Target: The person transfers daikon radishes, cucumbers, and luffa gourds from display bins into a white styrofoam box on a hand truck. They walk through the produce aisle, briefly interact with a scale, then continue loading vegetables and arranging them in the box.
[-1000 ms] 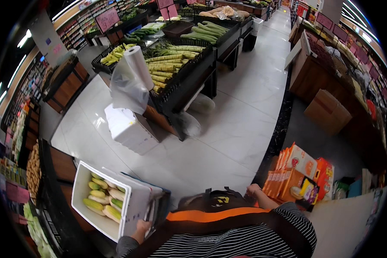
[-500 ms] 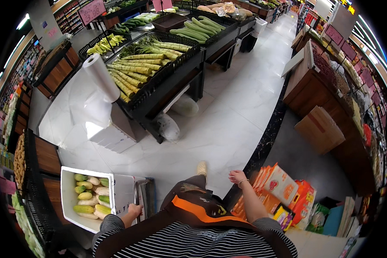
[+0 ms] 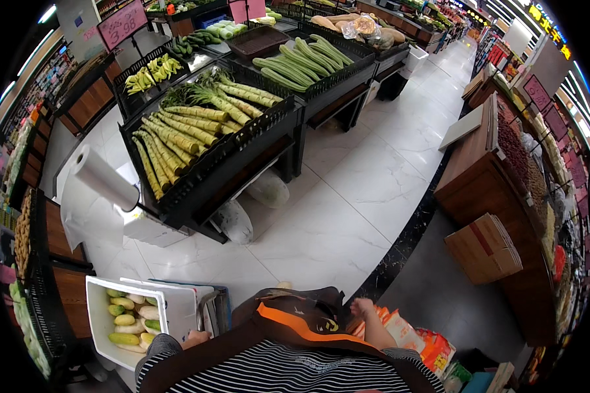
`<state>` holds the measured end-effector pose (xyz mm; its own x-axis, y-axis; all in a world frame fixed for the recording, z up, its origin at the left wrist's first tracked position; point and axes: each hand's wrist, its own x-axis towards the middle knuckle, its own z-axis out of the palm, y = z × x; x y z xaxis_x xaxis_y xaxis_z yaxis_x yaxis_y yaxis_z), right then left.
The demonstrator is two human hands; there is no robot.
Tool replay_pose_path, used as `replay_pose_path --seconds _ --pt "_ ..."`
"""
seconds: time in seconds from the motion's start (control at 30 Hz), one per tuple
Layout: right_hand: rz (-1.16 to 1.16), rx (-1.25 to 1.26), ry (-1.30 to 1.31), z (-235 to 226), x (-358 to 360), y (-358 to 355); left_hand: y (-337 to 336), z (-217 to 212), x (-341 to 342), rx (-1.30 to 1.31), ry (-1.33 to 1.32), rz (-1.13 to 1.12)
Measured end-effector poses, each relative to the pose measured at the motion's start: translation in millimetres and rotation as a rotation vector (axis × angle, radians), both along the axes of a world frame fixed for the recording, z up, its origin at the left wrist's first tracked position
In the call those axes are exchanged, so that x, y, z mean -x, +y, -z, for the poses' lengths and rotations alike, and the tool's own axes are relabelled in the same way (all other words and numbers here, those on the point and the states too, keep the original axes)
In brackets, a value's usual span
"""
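My left hand [image 3: 195,338] is closed round the metal handle [image 3: 202,313] of a cart low on the left. On that cart, beside my left arm, sits a white foam box [image 3: 170,318] holding several pale and green-yellow melon-like vegetables [image 3: 125,319]. My right hand [image 3: 362,306] hangs at my right side, loosely open, its fingers slightly curled and a little blurred, with nothing seen in it. Just past it, partly covered by my forearm, orange and white packages [image 3: 405,333] are stacked.
Ahead stands a black produce stand [image 3: 233,154] with long yellow-green stalks, and a plastic bag roll [image 3: 105,178] at its near corner. Large wax gourds [image 3: 233,223] lie beneath. A pale tiled aisle [image 3: 347,177] runs forward. On the right are a wooden counter [image 3: 469,170] and a flattened cardboard box [image 3: 484,249].
I have moved forward: the produce stand and bag roll appear nearer. The cart with the foam box stays beside me, my left hand on its handle. My right hand has swung lower and back.
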<state>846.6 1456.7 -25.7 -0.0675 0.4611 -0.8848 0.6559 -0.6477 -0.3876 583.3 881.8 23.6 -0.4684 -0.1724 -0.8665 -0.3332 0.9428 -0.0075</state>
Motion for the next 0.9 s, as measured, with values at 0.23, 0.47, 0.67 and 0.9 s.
replay_pose_path --seconds 0.23,0.47,0.67,0.9 --pt "0.26 0.126 -0.149 21 -34 98 142 -45 23 0.195 0.025 -0.236" --pt "0.126 -0.018 -0.102 -5 13 318 225 -22 37 0.109 0.06 -0.042" --pt "0.03 -0.171 0.044 -33 100 496 281 25 40 0.003 0.221 -0.397" --pt "-0.042 -0.049 0.35 -28 233 601 424 10 56 0.32 0.491 -0.699"
